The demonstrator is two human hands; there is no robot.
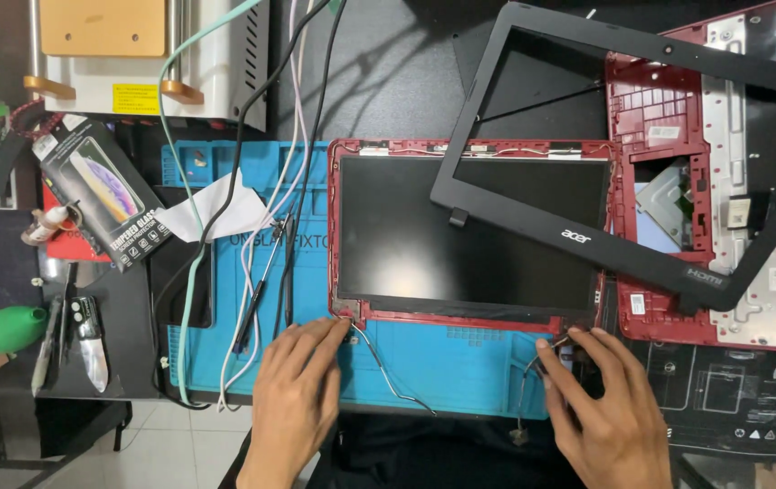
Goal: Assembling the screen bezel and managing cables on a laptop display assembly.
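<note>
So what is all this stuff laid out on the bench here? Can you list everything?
laptop lid with screen: one, red shell, black panel, flat on the mat, centre
screen bezel frame: one, black, lying tilted over the lid's right part
laptop base shell: one, red, at right
work mat: one, blue, under the lid
cables: several, white, black, pale green, left of the lid
boxed screen protector: one, black, left
bulb blower: one, green, far left
machine: one, white, top left
left hand: bare, fingertips at the lid's lower left corner
right hand: bare, fingertips at the lid's lower right corner
</note>
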